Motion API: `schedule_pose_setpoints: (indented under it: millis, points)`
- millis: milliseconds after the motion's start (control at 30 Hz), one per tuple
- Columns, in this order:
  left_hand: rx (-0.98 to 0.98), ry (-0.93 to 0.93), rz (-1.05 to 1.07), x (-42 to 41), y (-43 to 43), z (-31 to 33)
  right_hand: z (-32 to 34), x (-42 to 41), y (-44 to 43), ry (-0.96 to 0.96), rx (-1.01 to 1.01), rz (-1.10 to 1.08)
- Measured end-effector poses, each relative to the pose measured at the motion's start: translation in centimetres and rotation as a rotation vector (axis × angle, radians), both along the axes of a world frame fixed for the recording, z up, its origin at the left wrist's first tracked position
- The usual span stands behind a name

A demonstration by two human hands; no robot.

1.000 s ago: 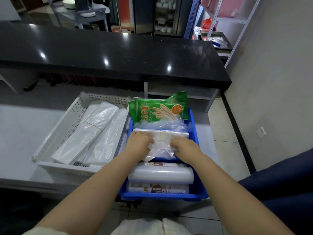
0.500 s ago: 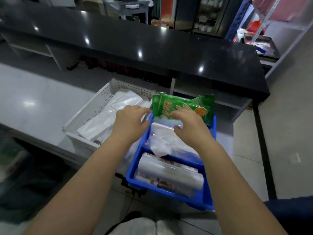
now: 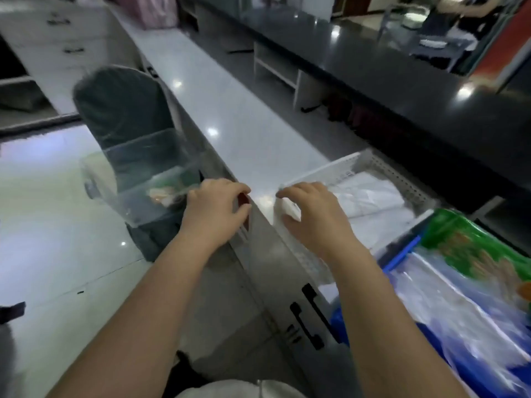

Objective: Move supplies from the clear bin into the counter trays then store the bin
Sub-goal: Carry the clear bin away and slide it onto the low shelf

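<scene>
The clear bin [image 3: 135,179] sits on a grey-covered chair [image 3: 120,107] to the left of the counter, with a small orange-and-white item [image 3: 161,194] at its bottom. My left hand [image 3: 215,209] hovers beside the bin's right wall, fingers loosely curled, holding nothing. My right hand [image 3: 311,209] hangs over the near corner of the white perforated tray [image 3: 350,163], fingers also loosely curled and empty. The blue tray [image 3: 400,258] at the right holds a green glove packet [image 3: 471,245] and clear plastic bags [image 3: 465,317].
White plastic bags [image 3: 370,193] lie in the white tray. The grey counter [image 3: 230,116] runs away to the upper left, under a raised black counter [image 3: 402,81]. Cabinet doors with black handles [image 3: 309,320] stand below the counter edge. Glossy floor tiles [image 3: 51,225] lie left.
My view has swung left from the blue tray to the clear bin on the chair. Both hands have left the bags in the blue tray and moved left, empty.
</scene>
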State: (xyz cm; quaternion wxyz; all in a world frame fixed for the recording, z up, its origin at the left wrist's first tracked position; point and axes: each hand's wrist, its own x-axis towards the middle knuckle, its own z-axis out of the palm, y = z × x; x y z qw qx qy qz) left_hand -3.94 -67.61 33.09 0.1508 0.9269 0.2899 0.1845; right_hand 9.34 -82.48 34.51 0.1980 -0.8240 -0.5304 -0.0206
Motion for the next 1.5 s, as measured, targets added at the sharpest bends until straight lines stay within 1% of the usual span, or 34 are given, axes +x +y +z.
schedule_pose_setpoints:
  millis: [100,300,367,533,733,833,933,1033,1167,1367,1500]
  points:
    - [-0.012,-0.011,0.100,-4.6,5.8,-0.5,0.1,-3.4,7.1,-0.062,-0.051,0.110]
    - [0.019,0.048,0.246,-13.4,19.2,-1.1,-0.8,-10.8,22.1,-0.113,-0.056,0.266]
    - [0.041,0.086,0.256,-15.7,24.0,-1.0,-1.1,-13.0,27.3,-0.134,-0.060,0.302]
    - [0.086,0.120,0.255,-19.2,33.7,-1.2,-1.3,-16.8,38.7,-0.094,-0.048,0.335]
    - [0.026,0.157,0.253,-20.6,43.3,-2.5,-2.5,-16.8,47.9,-0.090,-0.203,0.317]
    - [0.015,0.206,0.241,-19.7,47.9,-3.4,-3.1,-15.6,52.2,-0.101,-0.258,0.320]
    - [0.012,0.256,0.226,-17.7,52.8,-3.8,-3.7,-13.7,57.0,-0.096,-0.268,0.319]
    - [0.043,0.267,0.215,-14.8,57.9,-3.5,-4.2,-10.6,61.9,-0.085,-0.242,0.305]
    - [0.072,0.249,0.183,-9.7,64.5,-1.5,-3.0,-5.9,68.6,-0.051,-0.215,0.266]
    - [0.117,0.186,0.057,-2.0,72.7,1.6,-0.7,-0.8,75.5,-0.060,-0.132,0.141]
    - [0.160,0.178,-0.109,3.0,76.8,3.1,-0.2,1.1,77.6,-0.086,-0.140,0.037]
